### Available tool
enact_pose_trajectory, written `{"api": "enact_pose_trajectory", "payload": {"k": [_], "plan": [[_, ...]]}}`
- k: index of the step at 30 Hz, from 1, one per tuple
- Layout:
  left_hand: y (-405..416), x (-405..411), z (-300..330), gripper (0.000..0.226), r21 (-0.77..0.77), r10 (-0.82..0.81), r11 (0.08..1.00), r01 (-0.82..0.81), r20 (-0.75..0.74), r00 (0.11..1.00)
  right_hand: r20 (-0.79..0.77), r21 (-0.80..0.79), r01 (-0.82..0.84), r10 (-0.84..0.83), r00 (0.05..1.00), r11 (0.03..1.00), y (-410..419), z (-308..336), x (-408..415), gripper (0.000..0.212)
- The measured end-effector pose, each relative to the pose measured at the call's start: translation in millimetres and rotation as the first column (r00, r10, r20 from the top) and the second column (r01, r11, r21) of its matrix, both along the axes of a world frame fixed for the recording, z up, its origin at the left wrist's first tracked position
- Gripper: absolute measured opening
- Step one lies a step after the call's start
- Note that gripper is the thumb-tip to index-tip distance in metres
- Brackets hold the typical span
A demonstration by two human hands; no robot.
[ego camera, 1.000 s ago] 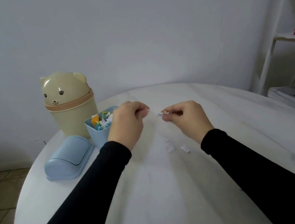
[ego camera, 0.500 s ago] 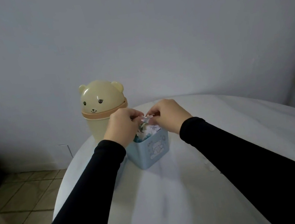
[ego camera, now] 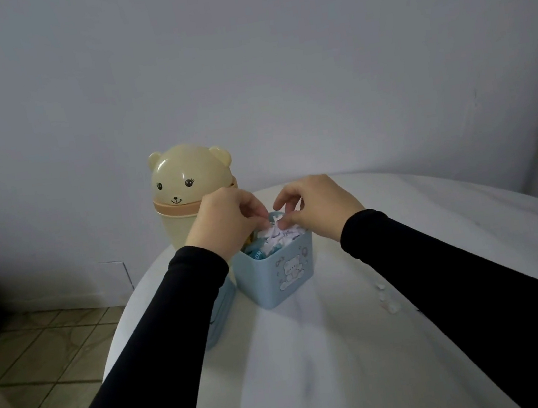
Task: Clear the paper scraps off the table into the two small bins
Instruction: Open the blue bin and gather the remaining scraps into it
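Tiled floor [ego camera: 41, 367] at far left, below bench edge. One white round bench [ego camera: 318, 369].

Bins, count 2. One cream bear-shaped bin [ego camera: 186, 194], domed lid on, upright at the back left of bench. One blue square bin [ego camera: 279, 271] just in front and to the right of it, upright, open-topped, bear print on the near face. One blue lid [ego camera: 219, 318] lying on bench beside blue bin's left side, mostly hidden under left sleeve.

Hands, count 2, both in black sleeves, both over mouth of blue bin. Left hand [ego camera: 225, 222] at bin's left rim, fingers [ego camera: 256, 210] curled inward toward the heap; grip on any scrap cannot be told, fingertips hidden. Right hand [ego camera: 321, 203] at bin's right rim, thumb and forefinger pinching one white scrap [ego camera: 277, 225] at top of the heap.

Paper heap [ego camera: 276, 239] inside blue bin: white and blue pieces, filled to the rim, too many and too crumpled to count.

Loose white bits [ego camera: 386, 298] on bench right of blue bin, beside right sleeve: about 4 visible, small.
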State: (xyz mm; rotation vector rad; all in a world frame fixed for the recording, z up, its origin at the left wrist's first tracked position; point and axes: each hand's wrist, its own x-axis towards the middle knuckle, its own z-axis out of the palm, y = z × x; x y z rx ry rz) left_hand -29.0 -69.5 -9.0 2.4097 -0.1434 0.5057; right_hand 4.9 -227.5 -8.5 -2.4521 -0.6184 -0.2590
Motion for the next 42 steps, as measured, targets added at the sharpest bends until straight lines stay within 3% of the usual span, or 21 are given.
{"api": "enact_pose_trajectory", "payload": {"k": [6,11,14,18,21,24,29,32,36,39,42], "plan": [[-2,0,-3,0.017,0.077,0.008,0.997,-0.007,-0.017,1.0,0.043,-0.086,0.023,-0.019,0.999,0.996,-1,6,-6,0.018],[-11,-6,-2,0.012,0.104,0.04,0.993,-0.056,0.146,0.989,0.084,0.011,0.059,-0.059,0.995,0.998,-20,3,-18,0.016],[-38,-18,-5,0.012,0.175,-0.052,0.985,0.012,0.225,0.973,0.089,0.059,0.106,-0.111,0.99,0.993,-47,-9,-32,0.012],[-89,-33,-29,0.021,0.313,-0.236,0.928,0.204,0.068,0.969,0.054,-0.03,0.23,-0.228,0.972,0.973,-98,-38,-51,0.011],[-115,-35,-59,0.044,0.365,-0.207,0.889,0.276,-0.218,0.954,-0.034,-0.129,0.308,-0.315,0.948,0.942,-128,-56,-68,0.02],[-125,-32,-79,0.056,0.347,-0.182,0.884,0.313,-0.36,0.915,-0.112,-0.169,0.308,-0.328,0.938,0.936,-145,-72,-87,0.032],[-129,-31,-91,0.044,0.31,-0.227,0.888,0.34,-0.348,0.91,-0.186,-0.127,0.318,-0.337,0.923,0.94,-149,-87,-90,0.026],[-130,-30,-93,0.031,0.198,-0.239,0.933,0.3,-0.281,0.93,-0.213,-0.054,0.361,-0.364,0.907,0.931,-147,-89,-89,0.015],[-127,-31,-95,0.015,0.045,-0.224,0.97,0.237,-0.2,0.954,-0.054,-0.171,0.431,-0.445,0.894,0.886,-139,-91,-90,0.012],[-129,-31,-96,0.014,0.105,-0.196,0.97,0.22,-0.197,0.961,0.065,-0.25,0.45,-0.449,0.891,0.857,-130,-95,-89,0.016],[-133,-30,-98,0.016,0.188,-0.161,0.96,0.206,-0.23,0.96,0.048,-0.257,0.462,-0.466,0.883,0.849,-131,-100,-86,0.019]]}}
